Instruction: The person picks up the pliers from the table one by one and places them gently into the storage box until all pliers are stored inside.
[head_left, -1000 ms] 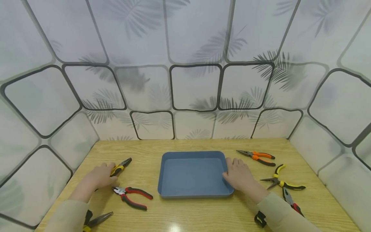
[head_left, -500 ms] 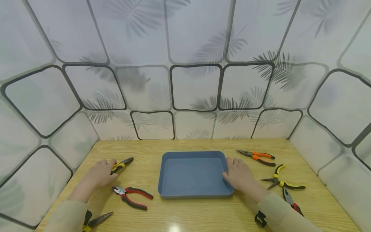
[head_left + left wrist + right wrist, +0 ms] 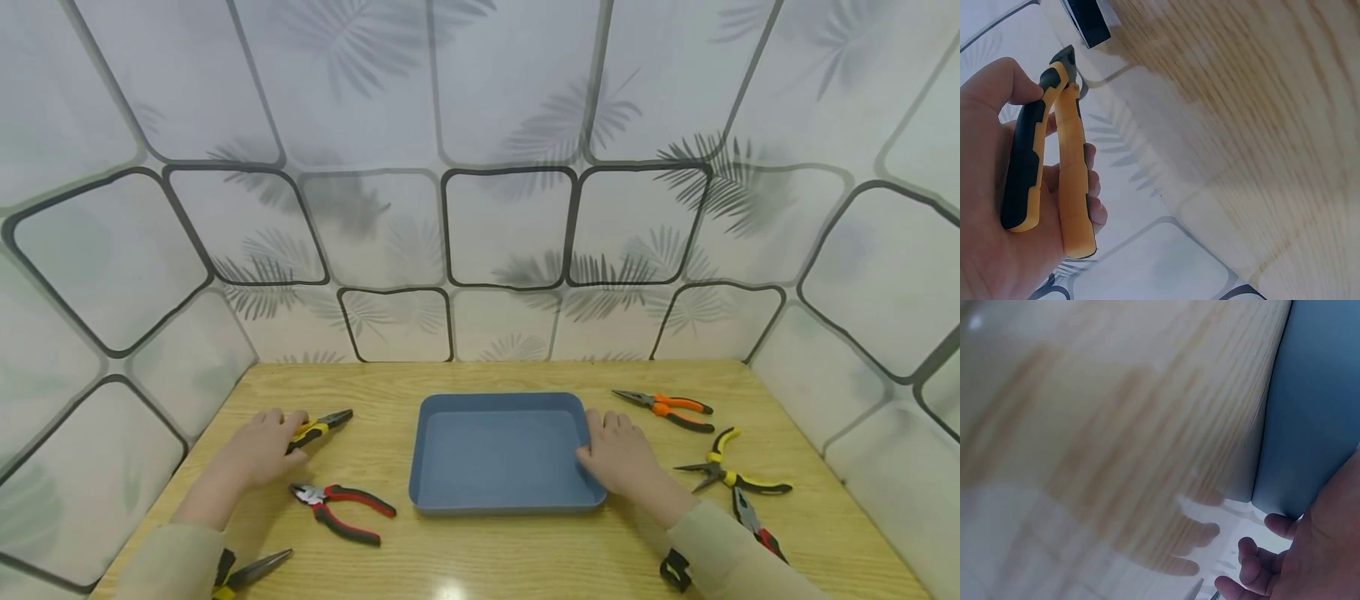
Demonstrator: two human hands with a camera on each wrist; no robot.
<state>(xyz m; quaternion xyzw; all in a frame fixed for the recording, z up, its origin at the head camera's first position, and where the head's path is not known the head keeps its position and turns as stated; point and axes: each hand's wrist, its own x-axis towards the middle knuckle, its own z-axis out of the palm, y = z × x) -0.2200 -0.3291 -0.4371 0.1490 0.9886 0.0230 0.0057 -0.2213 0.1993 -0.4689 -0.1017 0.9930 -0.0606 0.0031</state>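
My left hand (image 3: pixel 258 450) grips a pair of yellow-and-black pliers (image 3: pixel 322 427) at the left of the table, the nose pointing away to the right. In the left wrist view the thumb presses one handle (image 3: pixel 1024 159) and curled fingers wrap the other. A shallow blue-grey tray (image 3: pixel 498 454) lies mid-table. On its right side my right hand (image 3: pixel 618 454) holds the rim, thumb over the edge. Its loosely bent fingers (image 3: pixel 1260 569) show outside the tray wall (image 3: pixel 1310 412) in the right wrist view. Red-and-black pliers (image 3: pixel 345 508) lie nearest below the left hand.
Another yellow-handled pair of pliers (image 3: pixel 258 569) lies partly under the left sleeve. At right are orange pliers (image 3: pixel 671 408), yellow-and-black pliers (image 3: pixel 723 473) with spread handles, and red-handled pliers (image 3: pixel 750 512). A black handle end (image 3: pixel 675 571) shows beside the right sleeve. Patterned walls enclose the table (image 3: pixel 495 558).
My left hand has shifted slightly up and to the right with the yellow-and-black pliers. The right hand and the tray have stayed in place.
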